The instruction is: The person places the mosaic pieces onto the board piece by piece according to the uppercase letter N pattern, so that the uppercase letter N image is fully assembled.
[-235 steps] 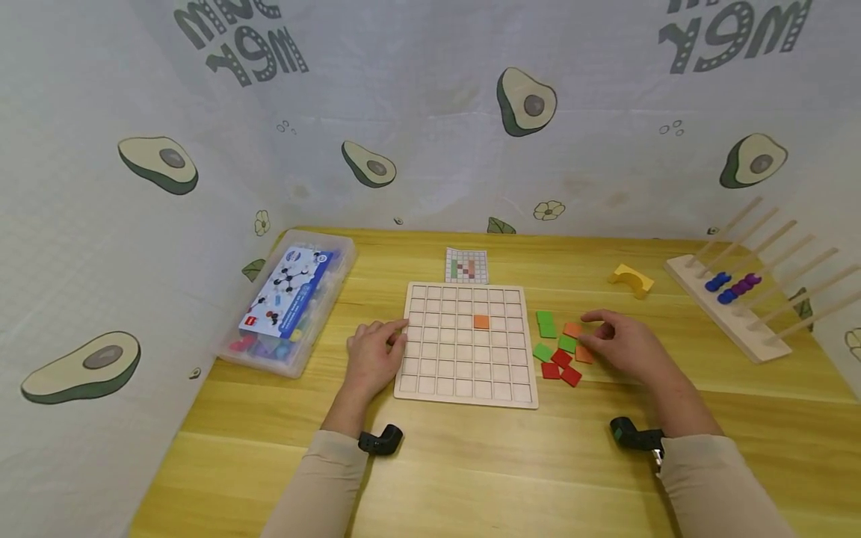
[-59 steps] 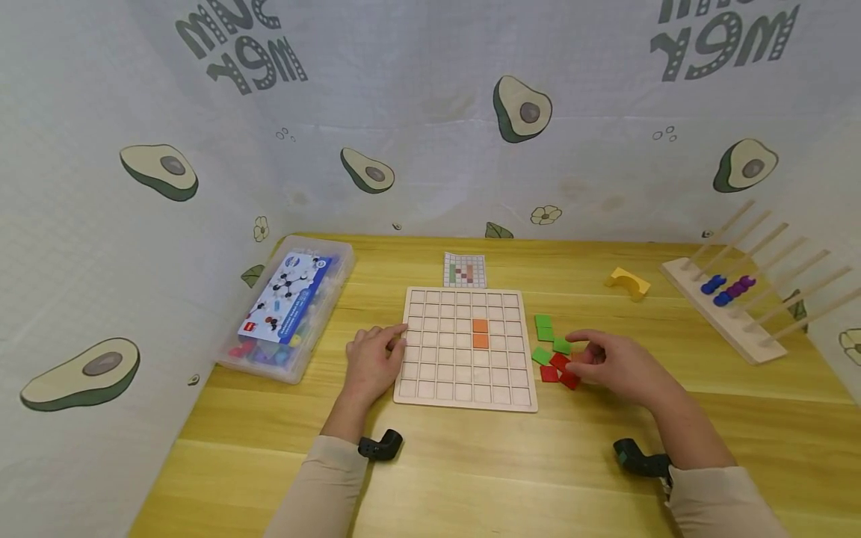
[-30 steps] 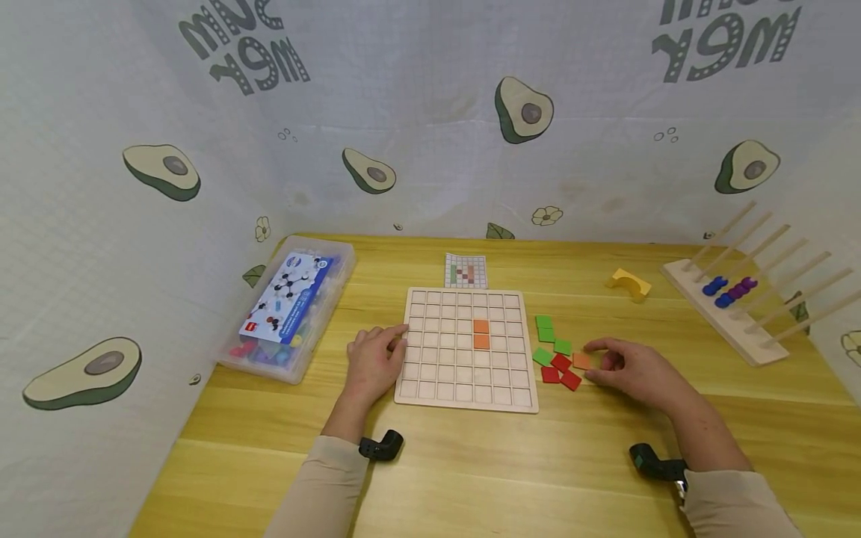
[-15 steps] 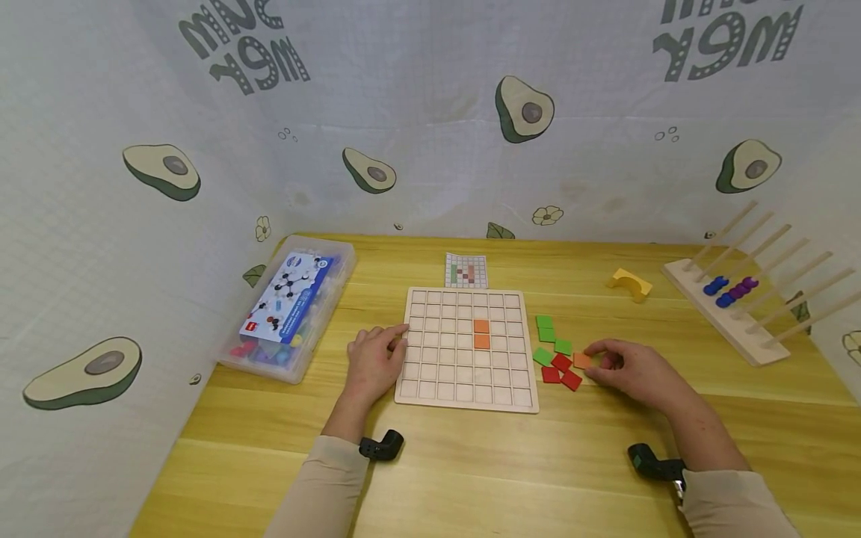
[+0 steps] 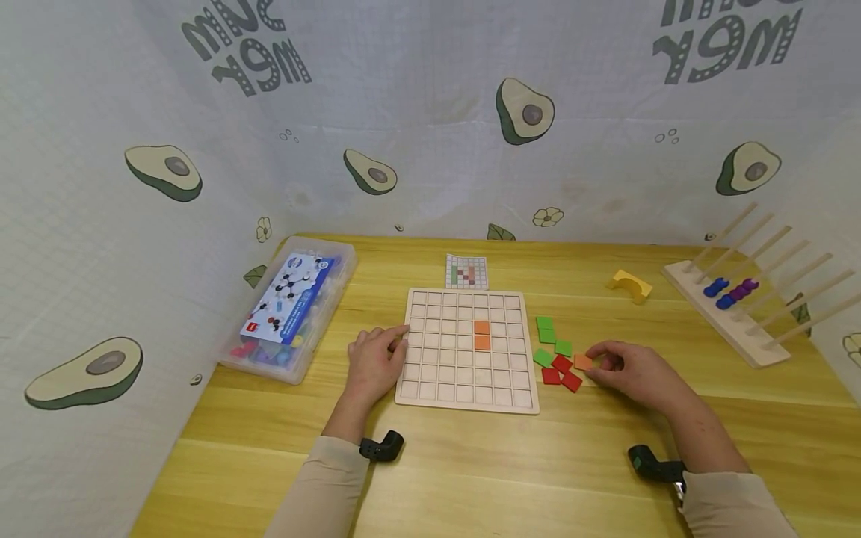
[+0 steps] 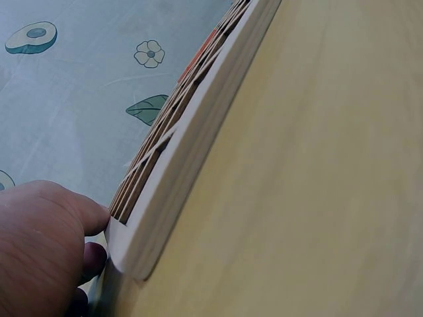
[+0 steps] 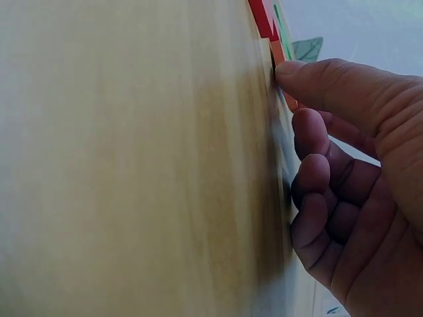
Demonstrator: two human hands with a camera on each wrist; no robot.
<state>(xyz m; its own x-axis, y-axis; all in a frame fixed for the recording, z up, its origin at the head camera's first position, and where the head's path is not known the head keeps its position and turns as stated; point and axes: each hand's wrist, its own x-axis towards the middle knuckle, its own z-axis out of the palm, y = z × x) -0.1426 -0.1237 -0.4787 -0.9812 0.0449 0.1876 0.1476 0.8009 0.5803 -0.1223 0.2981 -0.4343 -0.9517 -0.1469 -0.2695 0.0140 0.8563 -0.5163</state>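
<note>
A square wooden grid board (image 5: 464, 400) lies in the middle of the table with two orange tiles (image 5: 481, 335) in neighbouring cells of one column. My left hand (image 5: 374, 364) rests at its left side, index finger touching the edge; the left wrist view shows the fingertip at the board's corner (image 6: 122, 247). To the right of the board, my right hand (image 5: 635, 372) pinches a loose orange tile (image 5: 582, 362) between thumb and index finger, the other fingers curled. Close by lie several green tiles (image 5: 563, 347) and three red tiles (image 5: 572, 382).
A small printed card (image 5: 466, 273) with a coloured grid lies behind the board. At the left is a clear plastic case (image 5: 289, 299). A yellow arch block (image 5: 631, 285) and a wooden peg rack (image 5: 729, 317) with blue and purple beads stand at the right.
A second orange tile has come onto the board, below the first. My right hand has drawn back rightward with the loose orange tile, away from the red ones. The left hand has stayed put.
</note>
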